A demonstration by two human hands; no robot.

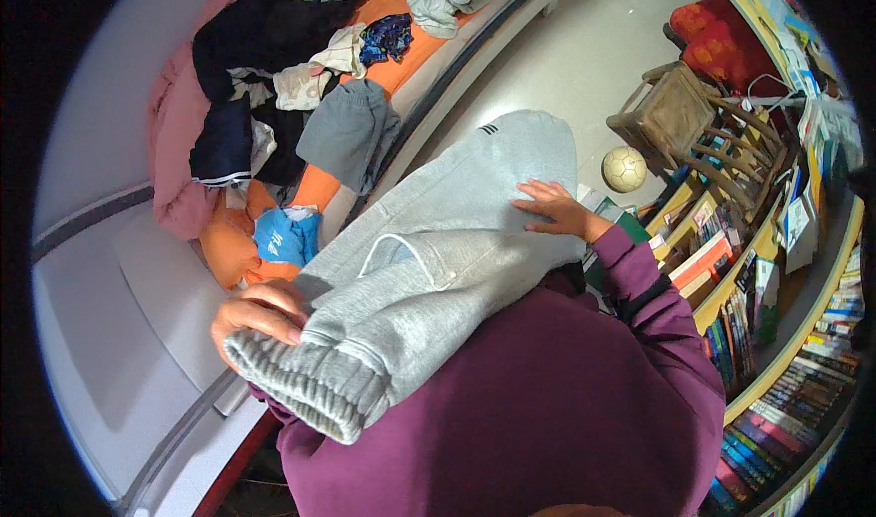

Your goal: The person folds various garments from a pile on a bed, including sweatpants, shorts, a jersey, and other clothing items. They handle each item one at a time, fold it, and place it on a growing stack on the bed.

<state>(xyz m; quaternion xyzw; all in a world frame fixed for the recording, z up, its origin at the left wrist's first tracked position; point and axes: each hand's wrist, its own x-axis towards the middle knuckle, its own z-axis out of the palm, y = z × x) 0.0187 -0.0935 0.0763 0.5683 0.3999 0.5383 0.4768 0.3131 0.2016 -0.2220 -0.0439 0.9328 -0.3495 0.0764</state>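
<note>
Light grey sweatpants point(438, 257) stretch across the front of my body, with a gathered elastic waistband point(308, 380) at the lower left. A pocket edged in white shows at their middle, and a small dark striped mark sits near the far end. My left hand point(263, 315) grips the garment by the waistband, its thumb on the outer side and part of the fingers hidden. On the right, my right hand point(558, 209) rests on the fabric with its fingers spread, holding nothing.
Folded grey trousers point(349, 134), a blue cloth item point(287, 235) and a heap of dark clothes point(274, 31) lie on an orange-covered bed point(318, 185). Rightward are a pale ball point(624, 168), a wooden chair point(674, 113) and shelves of books point(746, 325).
</note>
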